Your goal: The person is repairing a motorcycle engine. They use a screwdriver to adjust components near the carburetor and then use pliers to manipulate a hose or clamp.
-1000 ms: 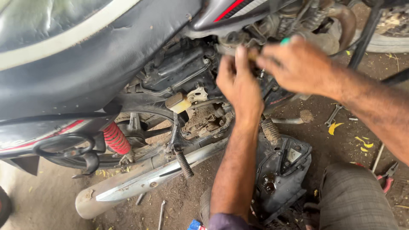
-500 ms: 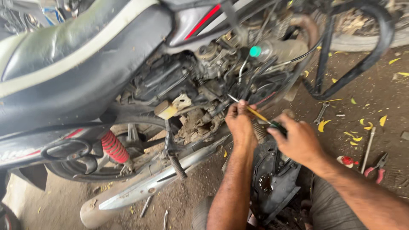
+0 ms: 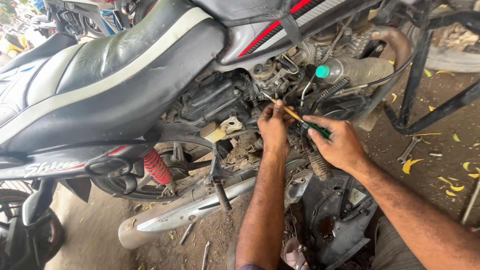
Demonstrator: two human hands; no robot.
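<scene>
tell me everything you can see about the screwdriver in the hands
The slim screwdriver with a yellowish shaft and green handle slants up and to the left, its tip toward the engine parts under the motorcycle's tank. The right hand grips the green handle; the left hand pinches the shaft nearer the tip. The tip itself is hidden behind the left fingers.

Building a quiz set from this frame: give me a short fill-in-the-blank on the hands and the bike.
1. The right hand grips a screwdriver by its ____ handle.
2. The left hand steadies the screwdriver's shaft below the bike's ____ and silver seat.
3. The coil spring of the rear shock absorber is ____.
4. A spanner lies on the ____ to the right of the hands.

Missing words: green; black; red; ground
</scene>
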